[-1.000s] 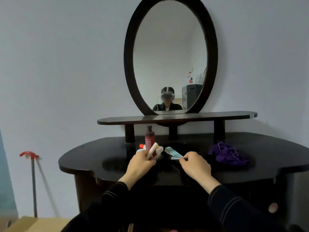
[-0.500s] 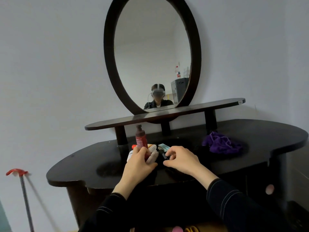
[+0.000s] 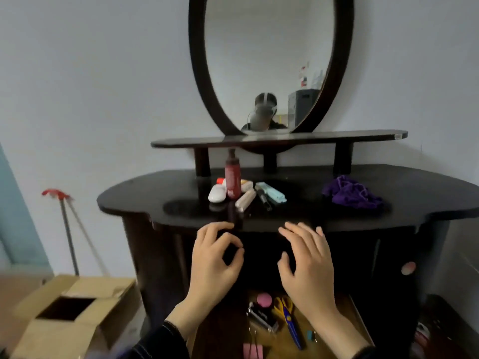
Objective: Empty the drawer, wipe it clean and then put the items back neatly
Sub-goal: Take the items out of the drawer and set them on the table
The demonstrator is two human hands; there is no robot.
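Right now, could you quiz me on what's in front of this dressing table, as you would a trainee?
1. Fill in: the left hand and the right hand each hold ___.
2. True or false: the purple cloth lies on the tabletop, right of the red bottle.
3. Where are the scissors? A in the left hand; B in the open drawer; C on the tabletop.
Key: 1 nothing; 2 true; 3 B.

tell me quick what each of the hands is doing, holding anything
left hand: open, fingers loosely curled, holding nothing
right hand: open, fingers spread, holding nothing
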